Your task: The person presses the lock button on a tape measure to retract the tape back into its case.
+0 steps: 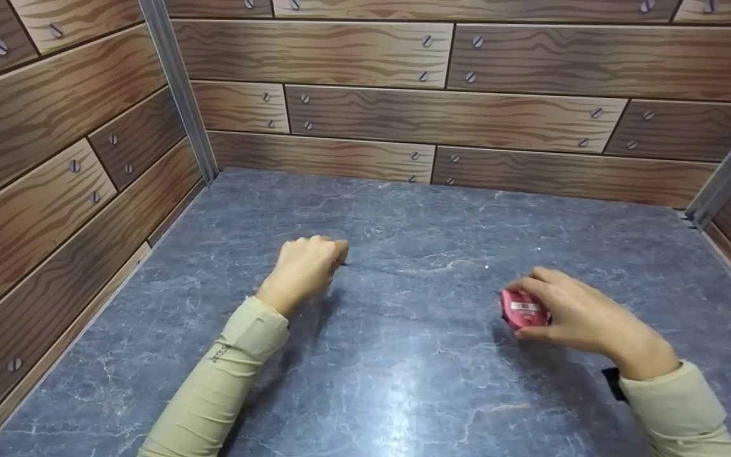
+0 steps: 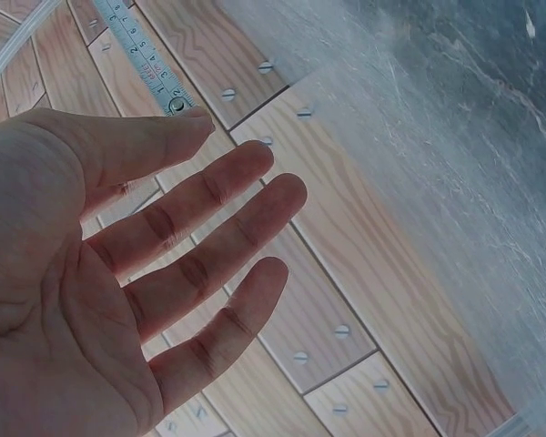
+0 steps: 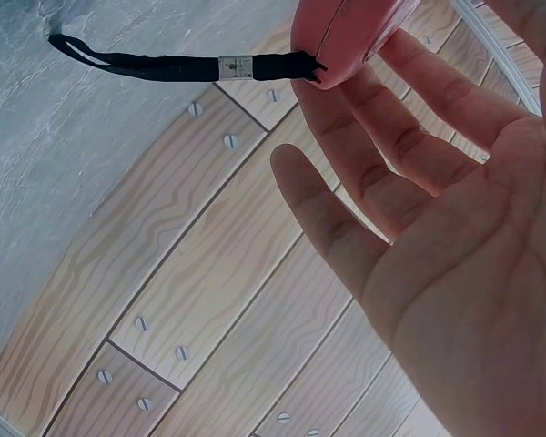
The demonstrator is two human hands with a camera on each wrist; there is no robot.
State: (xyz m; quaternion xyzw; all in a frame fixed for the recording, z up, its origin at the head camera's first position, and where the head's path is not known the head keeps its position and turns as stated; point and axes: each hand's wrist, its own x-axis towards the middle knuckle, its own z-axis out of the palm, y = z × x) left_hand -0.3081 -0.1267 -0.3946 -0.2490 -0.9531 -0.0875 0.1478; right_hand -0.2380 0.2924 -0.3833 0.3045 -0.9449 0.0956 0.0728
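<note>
A tape measure with a round pink case [image 1: 523,309] is in my right hand [image 1: 578,317], held between thumb and fingers above the tabletop. In the right wrist view a black wrist strap [image 3: 173,68] with a small metal clasp hangs from the case [image 3: 346,41]. My left hand [image 1: 304,270] pinches the free end of the tape. The left wrist view shows the pale blue, numbered tape blade [image 2: 146,59] with its end at the thumb; the other fingers are loosely bent. Seen from the head, the stretch of tape between the hands is barely visible.
Both hands are above a grey-blue marbled tabletop [image 1: 365,374]. Wood-plank-patterned panels stand at the back [image 1: 365,114] and along the left side [image 1: 54,209]. Metal corner posts [image 1: 178,89] join the panels.
</note>
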